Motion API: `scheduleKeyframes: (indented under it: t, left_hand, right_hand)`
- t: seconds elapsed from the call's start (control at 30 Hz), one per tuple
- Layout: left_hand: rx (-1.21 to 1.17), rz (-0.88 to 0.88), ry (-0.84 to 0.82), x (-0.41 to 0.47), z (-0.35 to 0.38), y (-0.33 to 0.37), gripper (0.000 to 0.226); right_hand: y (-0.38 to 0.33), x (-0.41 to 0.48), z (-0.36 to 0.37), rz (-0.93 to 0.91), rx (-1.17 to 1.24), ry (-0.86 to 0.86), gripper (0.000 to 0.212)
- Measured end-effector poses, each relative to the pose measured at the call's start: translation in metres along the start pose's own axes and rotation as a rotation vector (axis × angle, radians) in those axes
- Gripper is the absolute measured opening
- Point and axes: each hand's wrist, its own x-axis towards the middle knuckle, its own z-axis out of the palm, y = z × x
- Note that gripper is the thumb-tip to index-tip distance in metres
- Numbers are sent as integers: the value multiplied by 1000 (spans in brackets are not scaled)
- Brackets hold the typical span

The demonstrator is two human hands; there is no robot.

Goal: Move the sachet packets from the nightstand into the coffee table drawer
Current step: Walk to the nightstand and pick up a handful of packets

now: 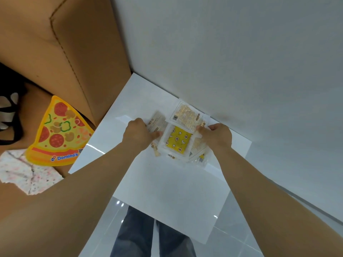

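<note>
A loose pile of clear plastic sachet packets [183, 115], mostly beige inside, one yellow with stars and moons, lies on the glossy white nightstand [167, 191] by the wall. The left hand [141, 134] grips the pile's left side, and the right hand [217, 136] pinches its right edge.

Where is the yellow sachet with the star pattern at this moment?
In the head view the yellow sachet lies in the middle of the sachet pile on the white nightstand, between the left hand and the right hand.

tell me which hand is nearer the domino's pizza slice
Left. The left hand grips the sachet packets on the side toward the pizza slice; the right hand grips their opposite side, farther off.
</note>
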Motion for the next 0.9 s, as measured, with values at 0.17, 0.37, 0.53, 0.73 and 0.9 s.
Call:
scheduleKeyframes:
  t: [0.17, 0.37, 0.53, 0.73, 0.9]
  left_hand:
    - [-7, -21, -78, 4, -3, 6, 47]
    - [-135, -27, -100, -4, -7, 8, 30]
    - [-270, -56, -102, -17, -15, 7, 28]
    - [-150, -40, -68, -26, -12, 9, 30]
    - [-231, -69, -68, -24, -6, 5, 38]
  right_hand:
    - [1, 0, -2, 9, 131, -47, 17]
    - [0, -8, -11, -10, 209, -39, 20]
    - [1, -25, -23, -45, 312, 21, 21]
    - [11, -30, -30, -38, 317, 78, 8]
    - [21, -30, -28, -46, 297, 86, 9]
